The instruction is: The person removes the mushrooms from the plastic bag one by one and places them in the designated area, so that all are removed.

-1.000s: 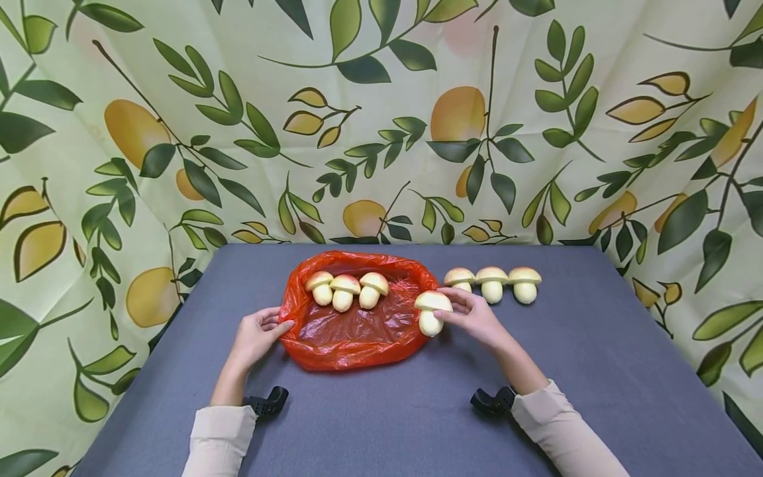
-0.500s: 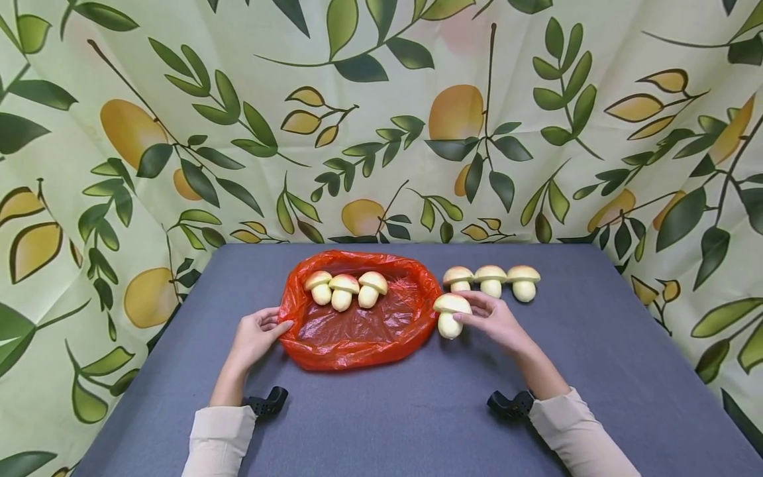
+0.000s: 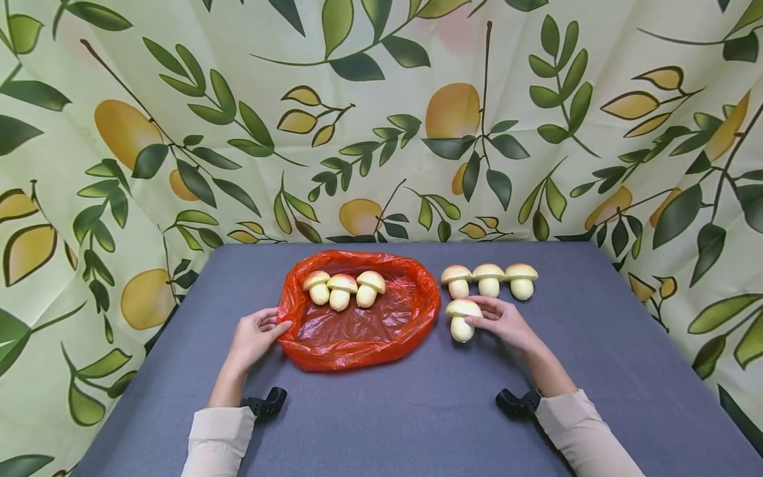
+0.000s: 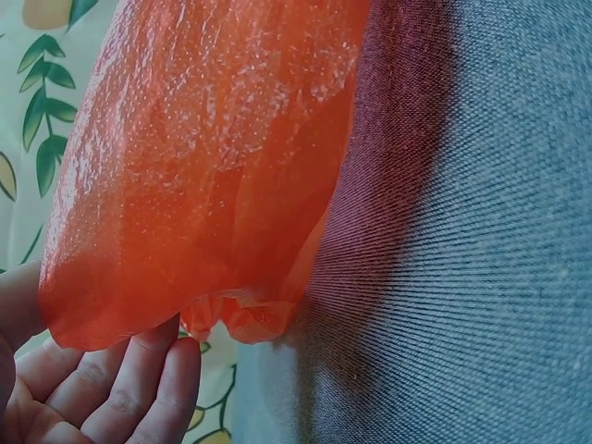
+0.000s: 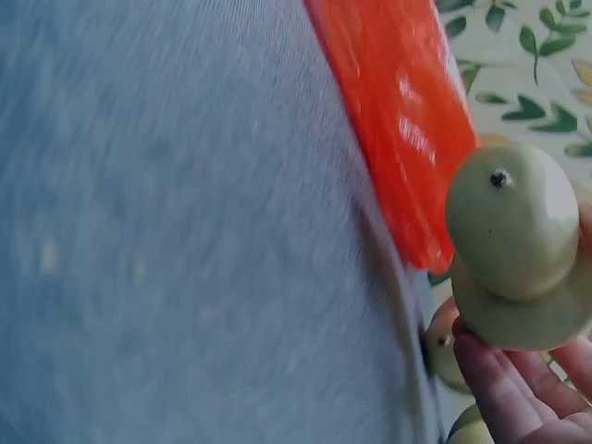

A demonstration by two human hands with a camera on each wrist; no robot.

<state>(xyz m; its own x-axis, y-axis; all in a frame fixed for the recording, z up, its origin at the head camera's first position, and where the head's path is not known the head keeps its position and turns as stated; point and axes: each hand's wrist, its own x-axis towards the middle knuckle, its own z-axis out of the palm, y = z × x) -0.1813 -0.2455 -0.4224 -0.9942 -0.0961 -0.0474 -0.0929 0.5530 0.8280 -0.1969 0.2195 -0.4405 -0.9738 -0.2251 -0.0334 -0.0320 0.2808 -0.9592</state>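
A red plastic bag (image 3: 357, 354) lies with its mouth spread wide on the grey-blue table. Inside it, toward the back, are three toy mushrooms (image 3: 342, 291) with cream stems and reddish caps. At the bag's left rim, my left hand (image 3: 256, 336) pinches the plastic between thumb and fingers; in the left wrist view the red film (image 4: 203, 185) hangs over those fingers. My right hand (image 3: 503, 322) grips another mushroom (image 3: 462, 320) by its side, just right of the bag and apart from it. The right wrist view shows this mushroom's stem end (image 5: 509, 222) close up.
Three more mushrooms (image 3: 489, 280) stand in a row behind my right hand, near the table's back. A leaf-and-fruit patterned cloth (image 3: 381, 132) hangs behind the table (image 3: 381, 424). Each wrist wears a black camera mount (image 3: 268, 403).
My right hand has moved rightward with its mushroom, from over the bag's right rim to beside the bag. The left hand keeps its hold on the rim.
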